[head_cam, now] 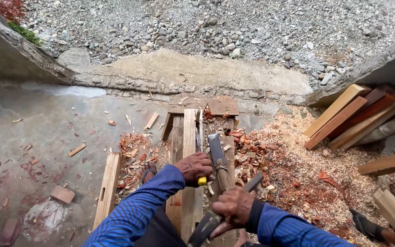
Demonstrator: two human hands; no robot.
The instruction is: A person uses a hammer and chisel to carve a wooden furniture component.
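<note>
Your left hand [196,167] grips a yellow-handled chisel [200,142] on the plank [189,151]; your right hand [234,206] clasps a hatchet [225,208]. Chips [252,153] lie heaped (much wood already cut), yet the plank looks unfinished.

Seen from a single head-worn camera, looking steeply down and forward — near enough that the blue sleeves [133,215] fill the lower edge. Centred on the wooden bench [189,137] close below, with concrete floor [46,123] to the left, stacked planks [348,116] to the right, gravel [206,23] farther off along the top — no second view.
</note>
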